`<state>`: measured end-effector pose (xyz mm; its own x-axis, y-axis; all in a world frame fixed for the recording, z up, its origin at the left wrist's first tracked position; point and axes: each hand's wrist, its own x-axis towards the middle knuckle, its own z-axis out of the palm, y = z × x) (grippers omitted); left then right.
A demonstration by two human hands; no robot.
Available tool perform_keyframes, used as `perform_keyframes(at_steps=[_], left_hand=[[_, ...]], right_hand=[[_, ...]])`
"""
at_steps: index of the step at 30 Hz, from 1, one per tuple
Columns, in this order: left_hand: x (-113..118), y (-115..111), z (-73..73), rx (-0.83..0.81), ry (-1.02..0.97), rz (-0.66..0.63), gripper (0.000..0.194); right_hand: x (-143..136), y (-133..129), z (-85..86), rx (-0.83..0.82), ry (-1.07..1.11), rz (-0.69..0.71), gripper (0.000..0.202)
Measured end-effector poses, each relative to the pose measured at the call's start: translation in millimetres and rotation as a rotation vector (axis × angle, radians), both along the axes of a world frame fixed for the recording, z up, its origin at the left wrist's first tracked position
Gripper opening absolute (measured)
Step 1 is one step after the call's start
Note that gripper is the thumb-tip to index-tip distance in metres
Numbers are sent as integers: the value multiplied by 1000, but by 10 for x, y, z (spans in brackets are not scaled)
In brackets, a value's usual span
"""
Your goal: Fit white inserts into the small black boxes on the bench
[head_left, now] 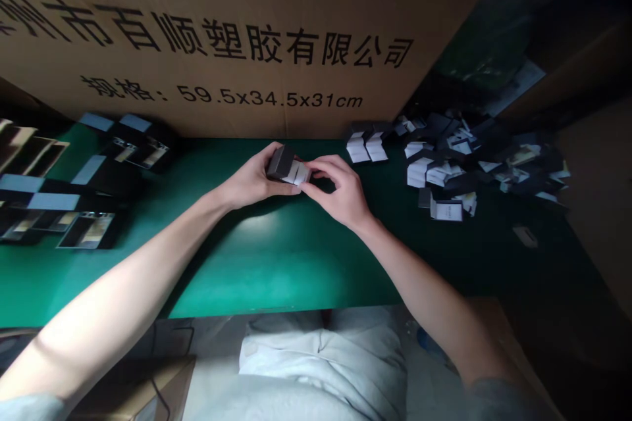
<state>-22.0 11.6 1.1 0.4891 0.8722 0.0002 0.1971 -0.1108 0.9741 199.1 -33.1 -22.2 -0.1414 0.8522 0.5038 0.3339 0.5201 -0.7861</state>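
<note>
Over the middle of the green table, my left hand (251, 177) is wrapped round a small black-and-white folded card piece (291, 170). Its dark flap stands up on the left, and a white printed panel faces me. My right hand (340, 187) pinches the right end of the white panel between thumb and fingertips. Both hands touch the same piece, which is held just above the tabletop. The fingers of my left hand behind the piece are partly hidden.
Similar folded card pieces (368, 145) lie in a heap at the right. Several black boxes (91, 230) with pale tops stand at the left. A large cardboard carton (237, 0) walls off the back of the green table (276, 270). A small white slip (525, 237) lies far right.
</note>
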Motion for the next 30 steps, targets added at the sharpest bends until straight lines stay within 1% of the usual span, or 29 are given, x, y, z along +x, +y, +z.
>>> perform_keyframes(at_steps=[6,10,12,15,19,24,30], left_hand=[[14,-3,-5,42,51,41,69],[44,-33,-8,111,82,90,71],[65,-62,-6,177,112,94,68],[96,-111,-6,296,146,85,57],[112,-150,-23,428,170,79,50],[103,-145,-64,599,202,51,45],[94,-109,-120,835,222,43,45]], right_hand=[[-9,15,-34,-48,13,-39,28],[-32,57,-94,-158,182,22,32],[-31,86,-113,-234,264,36,37],[-11,118,-113,-322,338,-12,46],[4,125,-84,-368,379,-44,54],[-11,106,-45,-370,360,-64,53],[-47,64,19,-414,429,-91,49]])
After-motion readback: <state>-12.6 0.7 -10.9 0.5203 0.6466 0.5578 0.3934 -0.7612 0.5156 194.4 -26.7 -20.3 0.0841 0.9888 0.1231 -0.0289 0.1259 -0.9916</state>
